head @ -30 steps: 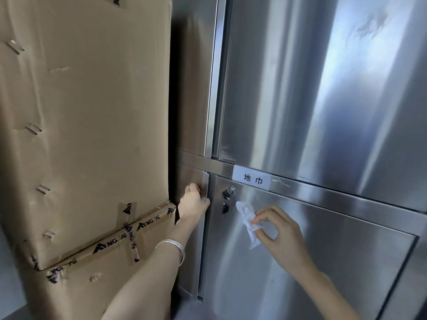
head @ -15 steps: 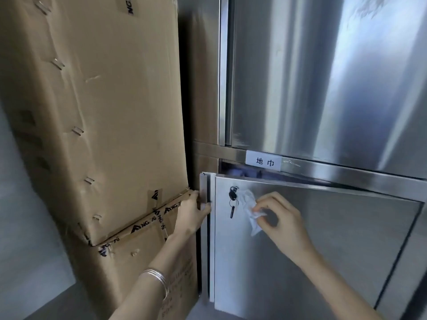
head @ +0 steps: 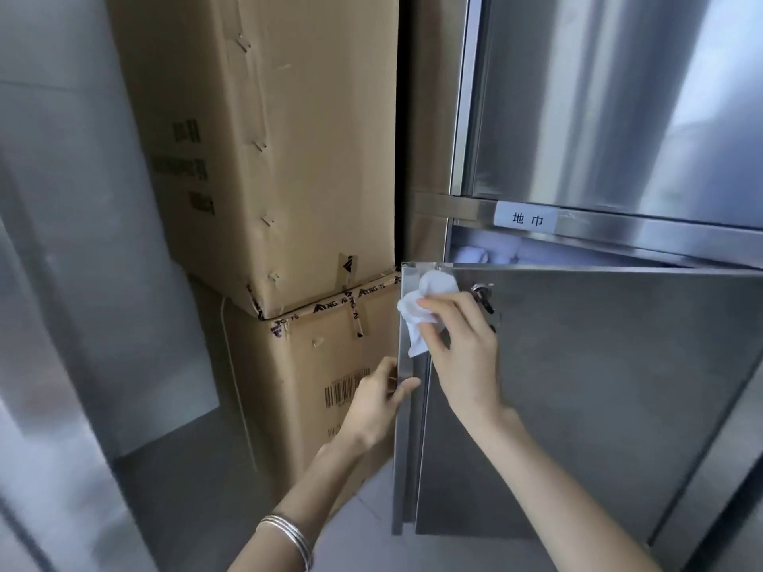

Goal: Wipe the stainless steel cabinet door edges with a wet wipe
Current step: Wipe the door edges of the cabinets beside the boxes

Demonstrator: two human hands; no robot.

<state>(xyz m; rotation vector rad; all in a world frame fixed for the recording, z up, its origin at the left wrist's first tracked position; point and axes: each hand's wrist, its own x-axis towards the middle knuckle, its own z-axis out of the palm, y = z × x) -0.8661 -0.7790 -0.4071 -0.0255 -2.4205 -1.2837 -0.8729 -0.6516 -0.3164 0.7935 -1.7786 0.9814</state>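
Note:
The lower stainless steel cabinet door (head: 598,386) hangs swung open toward me, hinged on the right. Its free left edge (head: 406,406) runs vertically in the middle of the view. My left hand (head: 377,400) grips that edge about halfway down, thumb on the front and fingers behind. My right hand (head: 462,344) holds a crumpled white wet wipe (head: 423,309) against the top of the same edge, just left of the keyed lock (head: 481,293). White folded cloths (head: 475,253) show inside the cabinet above the door's top rim.
Two stacked cardboard boxes (head: 289,158) stand close to the left of the cabinet, nearly touching the open door's edge. The upper steel door (head: 619,97) is closed, with a white label (head: 526,219) beneath it. A steel wall panel (head: 62,241) fills the left side.
The lower door has swung from closed to well open. My left hand slid lower on its edge, and my right hand carried the wipe left from the door face onto the edge.

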